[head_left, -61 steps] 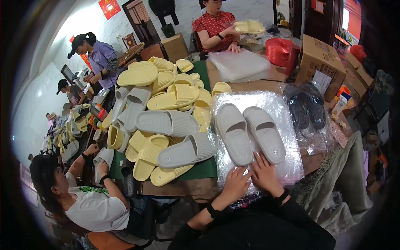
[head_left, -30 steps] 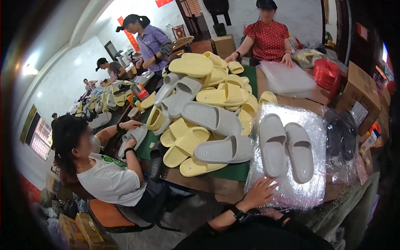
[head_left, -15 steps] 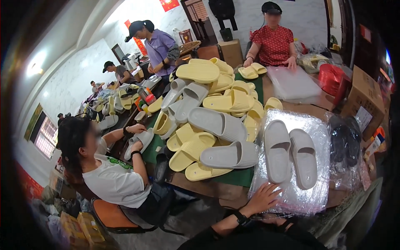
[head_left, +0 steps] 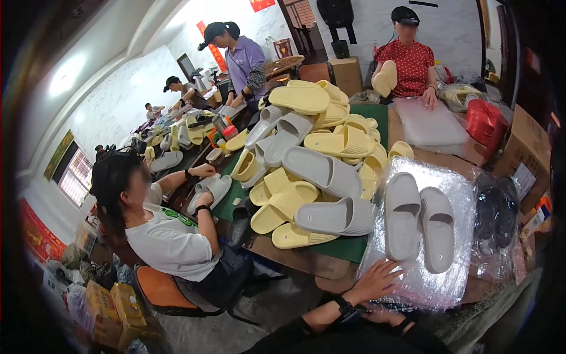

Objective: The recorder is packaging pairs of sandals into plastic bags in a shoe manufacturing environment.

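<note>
My left hand [head_left: 377, 281] lies flat with fingers spread on the near left corner of a stack of clear plastic bags [head_left: 368, 259]. On the bags rests a pair of grey slides, the left slide [head_left: 402, 236] upright in the picture and the right slide [head_left: 438, 242] slightly angled, both apart from my fingers. My right hand [head_left: 383, 315] is low by the table's near edge, beside my left wrist; its fingers are mostly hidden. Left of the bags rises a heap of yellow slides [head_left: 280, 206] and grey slides [head_left: 321, 171].
Black slides [head_left: 495, 209] in clear plastic lie at the right, near a cardboard box [head_left: 525, 141] and a red twine roll [head_left: 486, 125]. A co-worker in white [head_left: 171, 236] handles a grey slide. Opposite, a co-worker in red [head_left: 407, 71] holds yellow slides [head_left: 385, 78] beside clear sheets [head_left: 430, 121].
The co-worker in red has lifted the yellow slides off the table. The whole view has shifted, so things sit further right. My left hand stays on the plastic bags.
</note>
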The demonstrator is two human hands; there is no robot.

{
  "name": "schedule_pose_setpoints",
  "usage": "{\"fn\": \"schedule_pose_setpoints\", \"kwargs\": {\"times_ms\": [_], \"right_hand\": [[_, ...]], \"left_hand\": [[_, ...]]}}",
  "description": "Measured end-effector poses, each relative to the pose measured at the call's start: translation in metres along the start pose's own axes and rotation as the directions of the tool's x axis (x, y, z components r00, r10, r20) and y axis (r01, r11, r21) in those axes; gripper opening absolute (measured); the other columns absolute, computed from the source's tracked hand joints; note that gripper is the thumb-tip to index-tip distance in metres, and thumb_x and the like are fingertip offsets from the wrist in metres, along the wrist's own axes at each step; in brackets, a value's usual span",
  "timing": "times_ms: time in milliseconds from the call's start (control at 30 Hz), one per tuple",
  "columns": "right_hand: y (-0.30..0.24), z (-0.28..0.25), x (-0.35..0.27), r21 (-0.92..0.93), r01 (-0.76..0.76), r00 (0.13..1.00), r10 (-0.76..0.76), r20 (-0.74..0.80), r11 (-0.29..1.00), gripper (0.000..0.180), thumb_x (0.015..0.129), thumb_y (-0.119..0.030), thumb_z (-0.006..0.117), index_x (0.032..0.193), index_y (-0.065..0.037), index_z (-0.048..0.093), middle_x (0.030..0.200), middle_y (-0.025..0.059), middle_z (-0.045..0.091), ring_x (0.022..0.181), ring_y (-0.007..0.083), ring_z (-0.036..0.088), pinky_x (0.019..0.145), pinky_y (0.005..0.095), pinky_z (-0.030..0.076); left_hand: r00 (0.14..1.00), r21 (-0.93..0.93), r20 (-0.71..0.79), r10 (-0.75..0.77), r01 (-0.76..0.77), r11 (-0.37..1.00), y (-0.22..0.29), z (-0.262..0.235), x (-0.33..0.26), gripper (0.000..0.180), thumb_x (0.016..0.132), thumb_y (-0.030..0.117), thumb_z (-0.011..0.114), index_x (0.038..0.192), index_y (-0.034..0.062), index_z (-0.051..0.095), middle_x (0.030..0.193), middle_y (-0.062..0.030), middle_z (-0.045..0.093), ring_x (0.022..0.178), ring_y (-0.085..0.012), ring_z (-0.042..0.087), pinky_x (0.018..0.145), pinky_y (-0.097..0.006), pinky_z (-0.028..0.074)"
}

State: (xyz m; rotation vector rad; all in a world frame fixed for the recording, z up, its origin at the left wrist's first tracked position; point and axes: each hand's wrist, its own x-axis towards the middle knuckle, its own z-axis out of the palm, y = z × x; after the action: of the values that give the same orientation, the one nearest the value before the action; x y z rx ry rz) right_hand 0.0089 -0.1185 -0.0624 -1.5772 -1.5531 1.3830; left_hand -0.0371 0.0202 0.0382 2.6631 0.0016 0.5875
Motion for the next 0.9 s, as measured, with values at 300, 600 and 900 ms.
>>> {"fn": "schedule_pose_setpoints", "kwargs": {"times_ms": [300,600,900], "right_hand": [[-0.012,-0.054,-0.083,-0.17,-0.295,0.903,0.333,0.272,0.94,0.056,0.095,-0.048,0.039,0.129,-0.005,0.046,0.127,0.0181,0.051,0.119,0.0316,0.047,0.102,0.0372,0.034],[-0.174,-0.17,-0.133,0.26,-0.006,0.892,0.122,-0.434,0.966,0.027,0.089,-0.015,0.056,0.114,-0.005,0.058,0.118,0.0132,0.056,0.109,0.0204,0.053,0.093,0.0314,0.041],[-0.131,-0.217,-0.073,-0.418,-0.263,0.799,-0.046,-0.599,0.87,0.045,0.078,-0.021,0.068,0.121,-0.017,0.056,0.132,0.0316,0.035,0.124,0.0464,0.033,0.105,0.0452,0.028]], "left_hand": [[1.0,-0.031,0.002,0.001,-0.001,1.0,-0.003,0.001,-0.002,0.05,0.087,0.03,0.055,0.133,0.0127,0.044,0.134,-0.0126,0.042,0.124,-0.0282,0.038,0.108,-0.044,0.024],[0.999,-0.083,0.033,0.003,-0.001,0.997,-0.006,0.001,-0.004,0.052,0.086,0.03,0.057,0.133,0.013,0.043,0.136,-0.0134,0.04,0.128,-0.0275,0.035,0.109,-0.044,0.022],[0.999,-0.103,0.029,0.037,-0.034,0.994,-0.004,0.001,-0.001,0.052,0.087,0.027,0.055,0.134,0.0116,0.041,0.137,-0.0135,0.038,0.128,-0.027,0.035,0.109,-0.045,0.021]]}}
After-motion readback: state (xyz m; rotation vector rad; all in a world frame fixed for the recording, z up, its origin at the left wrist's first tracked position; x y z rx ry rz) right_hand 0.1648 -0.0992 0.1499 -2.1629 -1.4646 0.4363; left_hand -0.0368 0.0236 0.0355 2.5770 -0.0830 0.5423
